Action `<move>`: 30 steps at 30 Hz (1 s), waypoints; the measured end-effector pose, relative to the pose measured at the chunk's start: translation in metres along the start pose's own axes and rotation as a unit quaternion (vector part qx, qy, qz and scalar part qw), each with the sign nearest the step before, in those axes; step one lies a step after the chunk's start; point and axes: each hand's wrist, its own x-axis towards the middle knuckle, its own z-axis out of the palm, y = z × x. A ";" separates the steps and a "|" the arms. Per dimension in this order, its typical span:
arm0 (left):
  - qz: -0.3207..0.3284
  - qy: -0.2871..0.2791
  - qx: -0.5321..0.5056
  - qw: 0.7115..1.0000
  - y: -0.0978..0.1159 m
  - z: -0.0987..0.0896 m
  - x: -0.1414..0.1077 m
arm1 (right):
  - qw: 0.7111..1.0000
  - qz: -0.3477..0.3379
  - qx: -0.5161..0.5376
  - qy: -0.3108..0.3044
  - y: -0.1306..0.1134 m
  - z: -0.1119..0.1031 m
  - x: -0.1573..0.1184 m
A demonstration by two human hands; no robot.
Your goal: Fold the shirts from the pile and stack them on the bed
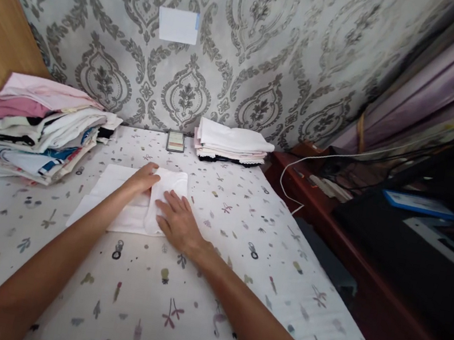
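A white cloth garment (127, 217) lies partly folded on the patterned sheet, its right end doubled over into a narrow panel. At the far edge of that panel my left hand (144, 179) has its fingers closed on the fabric. My right hand (181, 223) rests flat on the folded panel with its fingers spread. The cloth under both hands is partly hidden. What kind of garment it is cannot be made out.
A tall pile of folded clothes (50, 134) stands at the left, and a lower folded stack (231, 144) sits by the wall. Between them lies a small dark-framed object (176, 141). A white cable (298, 161) runs over the dark red furniture (349, 272) on the right.
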 end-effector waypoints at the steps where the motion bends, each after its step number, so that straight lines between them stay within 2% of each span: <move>1: 0.025 0.026 0.052 0.998 0.003 -0.002 0.002 | 1.000 -0.001 -0.002 -0.002 -0.001 0.001 0.000; 3: 0.112 0.055 0.211 0.970 0.010 0.001 0.008 | 1.000 -0.005 -0.002 0.000 -0.001 0.002 -0.001; 4: 0.161 0.051 0.295 0.940 0.013 0.005 0.013 | 1.000 -0.007 0.000 0.004 -0.001 0.002 -0.001; 6: 0.230 0.018 0.414 0.880 0.017 0.019 0.023 | 1.000 -0.007 0.001 0.009 0.000 0.002 -0.002; 7: 0.243 -0.005 0.434 0.868 0.018 0.027 0.028 | 1.000 -0.007 0.001 0.009 0.001 0.002 -0.002; 12: 0.268 -0.086 0.463 0.840 0.016 0.056 0.052 | 1.000 -0.008 -0.005 0.000 0.003 0.003 -0.002; 16: 0.285 -0.088 0.480 0.825 0.012 0.064 0.058 | 1.000 -0.004 -0.003 -0.007 0.004 0.005 -0.001; 20: 0.287 -0.077 0.488 0.821 0.015 0.062 0.053 | 0.999 0.001 0.040 -0.020 0.007 0.003 0.000; 23: 0.304 -0.052 0.470 0.827 0.022 0.048 0.032 | 0.992 0.013 0.122 -0.019 0.011 -0.005 0.000; 25: 0.315 -0.052 0.441 0.839 0.026 0.035 0.003 | 0.982 0.025 0.186 -0.008 0.014 -0.010 0.001; 28: 0.300 -0.118 0.432 0.842 0.027 0.016 -0.055 | 0.962 0.052 0.268 0.020 0.019 -0.012 0.004; 30: 0.290 -0.149 0.481 0.814 0.023 0.009 -0.090 | 0.951 0.069 0.299 0.033 0.021 -0.010 0.006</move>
